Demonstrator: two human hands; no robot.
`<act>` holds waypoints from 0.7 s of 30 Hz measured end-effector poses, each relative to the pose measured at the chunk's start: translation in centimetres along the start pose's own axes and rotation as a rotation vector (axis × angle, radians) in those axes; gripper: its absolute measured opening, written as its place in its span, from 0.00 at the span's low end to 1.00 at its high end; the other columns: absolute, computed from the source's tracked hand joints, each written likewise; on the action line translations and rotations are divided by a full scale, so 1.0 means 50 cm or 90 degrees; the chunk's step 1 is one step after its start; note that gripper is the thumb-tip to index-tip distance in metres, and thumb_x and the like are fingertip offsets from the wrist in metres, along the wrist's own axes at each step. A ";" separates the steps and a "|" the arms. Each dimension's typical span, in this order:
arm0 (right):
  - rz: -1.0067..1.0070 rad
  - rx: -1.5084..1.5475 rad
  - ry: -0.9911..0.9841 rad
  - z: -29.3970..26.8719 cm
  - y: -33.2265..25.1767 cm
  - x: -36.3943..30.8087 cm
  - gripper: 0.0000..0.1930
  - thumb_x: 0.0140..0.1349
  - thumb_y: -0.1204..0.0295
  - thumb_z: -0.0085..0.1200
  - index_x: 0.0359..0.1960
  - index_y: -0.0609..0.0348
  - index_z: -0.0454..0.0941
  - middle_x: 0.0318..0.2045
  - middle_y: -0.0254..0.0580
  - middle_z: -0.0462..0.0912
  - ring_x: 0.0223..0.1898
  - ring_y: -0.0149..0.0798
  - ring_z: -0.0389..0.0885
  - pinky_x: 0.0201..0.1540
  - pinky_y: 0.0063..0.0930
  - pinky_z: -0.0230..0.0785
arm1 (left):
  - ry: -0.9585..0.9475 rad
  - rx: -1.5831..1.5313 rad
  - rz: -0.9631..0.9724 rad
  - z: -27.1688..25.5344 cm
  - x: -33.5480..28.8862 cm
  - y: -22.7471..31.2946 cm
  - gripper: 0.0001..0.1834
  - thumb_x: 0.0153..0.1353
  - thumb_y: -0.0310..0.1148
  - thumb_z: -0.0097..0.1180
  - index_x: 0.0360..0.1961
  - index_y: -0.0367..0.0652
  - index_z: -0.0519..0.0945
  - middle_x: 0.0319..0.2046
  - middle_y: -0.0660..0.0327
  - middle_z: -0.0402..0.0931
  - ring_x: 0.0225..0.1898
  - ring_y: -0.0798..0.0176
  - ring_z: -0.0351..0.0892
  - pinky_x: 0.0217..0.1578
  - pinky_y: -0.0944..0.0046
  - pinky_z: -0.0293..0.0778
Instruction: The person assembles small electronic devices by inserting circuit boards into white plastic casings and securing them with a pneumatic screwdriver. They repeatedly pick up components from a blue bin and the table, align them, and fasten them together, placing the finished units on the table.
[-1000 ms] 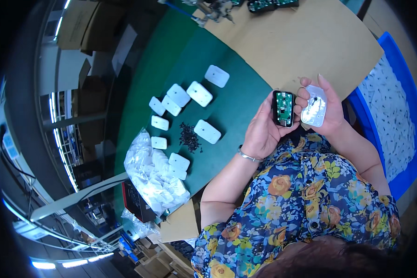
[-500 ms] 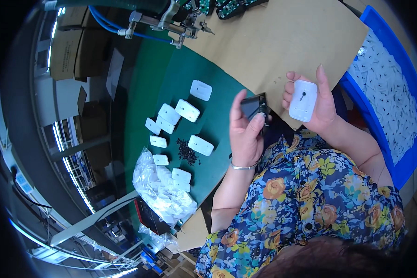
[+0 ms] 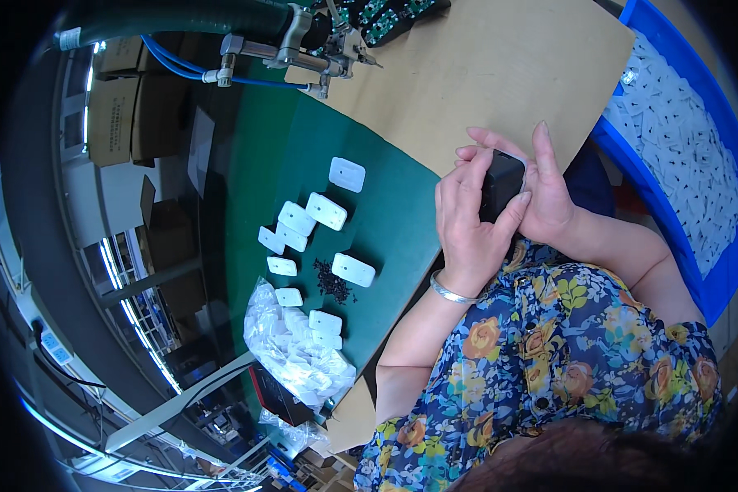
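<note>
L fingers (image 3: 474, 179) wrapped round blk case (image 3: 502, 184); R fingers (image 3: 494, 140) part-curled behind it, grip unclear.

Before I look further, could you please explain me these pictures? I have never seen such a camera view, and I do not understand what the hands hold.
There is no robot: these are a person's bare hands. The view comes from the left of two wide cameras worn on the head, looking down, so straight edges bend. The left hand grips a dark case; the right hand is cupped against it, its palm partly hidden. On the green table lie white plates, a pile of small dark pieces and a clear plastic bag. At right, a blue tray holds many white pieces.
</note>
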State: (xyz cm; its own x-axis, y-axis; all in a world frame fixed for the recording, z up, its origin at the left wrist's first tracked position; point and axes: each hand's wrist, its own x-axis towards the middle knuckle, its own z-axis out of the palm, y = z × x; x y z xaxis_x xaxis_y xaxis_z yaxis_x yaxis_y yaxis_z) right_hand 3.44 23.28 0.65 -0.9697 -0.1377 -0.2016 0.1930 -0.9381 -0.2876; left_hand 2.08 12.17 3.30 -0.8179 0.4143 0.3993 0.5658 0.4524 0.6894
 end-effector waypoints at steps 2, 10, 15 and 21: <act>-0.004 -0.007 -0.001 -0.002 0.001 0.001 0.40 0.59 0.37 0.17 0.58 0.59 0.57 0.48 0.43 0.69 0.53 0.38 0.65 0.58 0.33 0.57 | 0.000 0.000 0.001 0.004 0.000 -0.003 0.32 0.40 0.29 0.68 0.49 0.38 0.70 0.40 0.54 0.72 0.41 0.55 0.71 0.43 0.62 0.68; -0.069 -0.052 -0.033 -0.012 0.013 -0.004 0.37 0.61 0.40 0.23 0.60 0.57 0.53 0.49 0.40 0.68 0.51 0.37 0.68 0.56 0.33 0.61 | -0.052 -0.010 -0.008 -0.001 -0.006 -0.013 0.41 0.38 0.37 0.69 0.56 0.39 0.65 0.42 0.55 0.73 0.40 0.56 0.72 0.40 0.63 0.70; -0.075 -0.083 -0.069 -0.019 0.014 -0.009 0.39 0.60 0.38 0.18 0.64 0.56 0.44 0.56 0.44 0.62 0.60 0.40 0.58 0.63 0.36 0.50 | -0.067 0.032 0.049 -0.006 -0.005 -0.022 0.45 0.37 0.40 0.69 0.58 0.39 0.63 0.43 0.55 0.74 0.39 0.56 0.73 0.40 0.62 0.70; -0.032 -0.155 -0.081 -0.014 0.015 -0.006 0.40 0.60 0.39 0.19 0.65 0.57 0.40 0.59 0.46 0.57 0.61 0.41 0.56 0.63 0.37 0.49 | -0.174 0.105 -0.018 -0.063 0.006 0.000 0.44 0.42 0.34 0.67 0.60 0.39 0.58 0.43 0.51 0.73 0.38 0.56 0.74 0.39 0.63 0.71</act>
State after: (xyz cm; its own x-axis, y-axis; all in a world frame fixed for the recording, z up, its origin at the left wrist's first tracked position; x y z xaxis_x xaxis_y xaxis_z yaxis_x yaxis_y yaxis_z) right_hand 3.98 22.83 -0.18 -0.9871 -0.1453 -0.0670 0.1589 -0.8430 -0.5138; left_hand 1.51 9.83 5.33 -0.7872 0.5871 0.1888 0.5714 0.5792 0.5814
